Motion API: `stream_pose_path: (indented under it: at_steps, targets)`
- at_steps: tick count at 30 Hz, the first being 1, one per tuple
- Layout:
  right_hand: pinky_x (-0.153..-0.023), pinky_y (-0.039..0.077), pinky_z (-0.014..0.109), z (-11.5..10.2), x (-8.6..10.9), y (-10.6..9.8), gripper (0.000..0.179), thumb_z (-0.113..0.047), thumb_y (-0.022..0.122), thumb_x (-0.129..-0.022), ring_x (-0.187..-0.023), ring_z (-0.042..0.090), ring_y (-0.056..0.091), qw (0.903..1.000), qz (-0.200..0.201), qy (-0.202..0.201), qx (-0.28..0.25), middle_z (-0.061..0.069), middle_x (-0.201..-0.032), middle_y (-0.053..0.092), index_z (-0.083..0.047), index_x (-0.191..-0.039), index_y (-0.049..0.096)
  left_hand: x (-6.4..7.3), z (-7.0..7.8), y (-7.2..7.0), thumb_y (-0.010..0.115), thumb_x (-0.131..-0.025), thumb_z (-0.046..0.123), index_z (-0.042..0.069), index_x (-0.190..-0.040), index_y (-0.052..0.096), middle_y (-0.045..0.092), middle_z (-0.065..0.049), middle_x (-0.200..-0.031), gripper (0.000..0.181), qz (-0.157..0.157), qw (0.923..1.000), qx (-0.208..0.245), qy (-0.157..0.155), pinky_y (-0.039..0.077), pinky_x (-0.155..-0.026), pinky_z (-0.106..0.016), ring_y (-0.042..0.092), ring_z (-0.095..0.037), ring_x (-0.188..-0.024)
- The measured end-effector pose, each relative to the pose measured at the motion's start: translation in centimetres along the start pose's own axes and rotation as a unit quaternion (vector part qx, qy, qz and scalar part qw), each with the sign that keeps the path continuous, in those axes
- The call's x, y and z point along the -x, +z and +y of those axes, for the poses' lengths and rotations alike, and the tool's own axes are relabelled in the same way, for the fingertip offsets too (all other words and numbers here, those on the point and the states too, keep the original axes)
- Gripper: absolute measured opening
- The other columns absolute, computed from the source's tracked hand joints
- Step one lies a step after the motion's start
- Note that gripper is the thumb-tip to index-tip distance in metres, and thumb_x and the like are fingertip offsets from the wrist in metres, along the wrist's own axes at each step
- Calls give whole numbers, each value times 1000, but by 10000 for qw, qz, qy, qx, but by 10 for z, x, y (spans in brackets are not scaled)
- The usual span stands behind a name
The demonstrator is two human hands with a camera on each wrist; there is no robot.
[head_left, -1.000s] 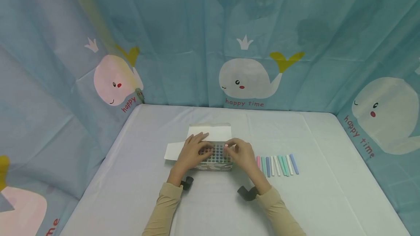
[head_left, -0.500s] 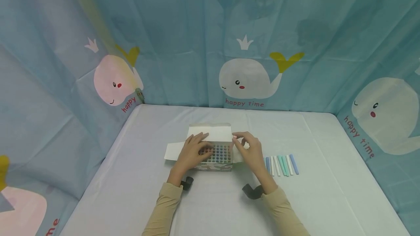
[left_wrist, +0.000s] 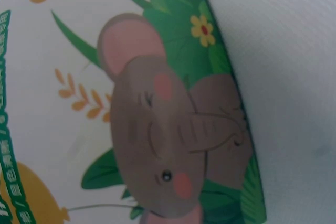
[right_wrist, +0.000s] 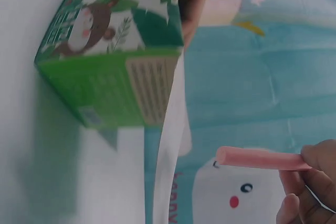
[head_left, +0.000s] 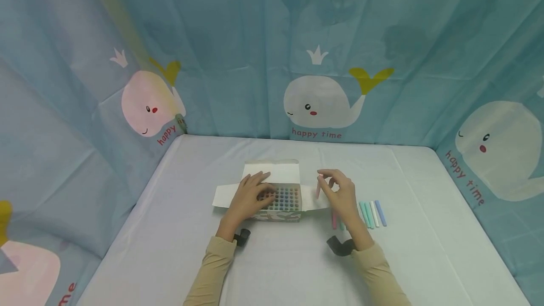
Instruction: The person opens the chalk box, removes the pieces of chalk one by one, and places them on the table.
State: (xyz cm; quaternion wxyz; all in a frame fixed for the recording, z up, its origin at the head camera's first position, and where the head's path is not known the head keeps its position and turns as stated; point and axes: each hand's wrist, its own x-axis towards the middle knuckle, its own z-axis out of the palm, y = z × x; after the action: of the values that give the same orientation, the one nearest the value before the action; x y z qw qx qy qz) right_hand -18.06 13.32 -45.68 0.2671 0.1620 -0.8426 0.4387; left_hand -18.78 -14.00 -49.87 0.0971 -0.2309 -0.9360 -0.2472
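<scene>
A printed cardboard box (head_left: 278,216) of coloured chalks stands on the table, its white flaps folded outward. My left hand (head_left: 248,199) rests over the box's left part with its fingers spread, thumb and forefinger above the chalk ends. To the right of the box, my right hand (head_left: 343,198) pinches a pink chalk (head_left: 318,190) by its top end, and the stick hangs down over the right flap. The right wrist view shows the same chalk (right_wrist: 257,158) between thumb and fingers, apart from the box (right_wrist: 110,85). An elephant print on the box front (left_wrist: 157,129) fills the left wrist view.
A row of pink, green, white and blue chalks (head_left: 374,214) lies on the white table (head_left: 425,230) at the right, partly hidden by my right hand and forearm. Behind the table hangs a blue curtain (head_left: 238,103) with whale prints.
My right hand has drawn the pink chalk up out of the box and carried it right, over the side flap. My left hand has stayed in place on the box.
</scene>
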Motion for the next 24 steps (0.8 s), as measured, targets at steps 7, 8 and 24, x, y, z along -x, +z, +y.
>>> stream_pose_path:
  at_steps: [7,8,24]
  targets:
    - [-55,36,17,16,0,-15,15,-13,66,-86,-64,7,47,9997,83,124,193,5,-90,68,-9,-101,68,0,0,0,62,-87,42,28,-103,68,42,-2,-143,22,-35,10000,-17,-25,13,-119,-46,30,-26,-137]
    - [-54,35,17,18,0,-17,15,-13,66,-86,-64,7,47,9996,101,120,224,5,-89,68,-8,-101,68,0,0,0,62,-86,42,28,-103,68,42,-2,-143,22,-35,10000,-19,-23,13,-119,-46,30,-26,-137]
    - [-51,35,13,37,7,-49,16,-12,66,-86,-66,9,48,9972,-131,456,572,6,-90,67,-7,-102,68,0,1,-2,61,-87,43,28,-104,68,41,-1,-144,23,-81,9999,-8,-83,13,-119,-45,28,-25,-138]
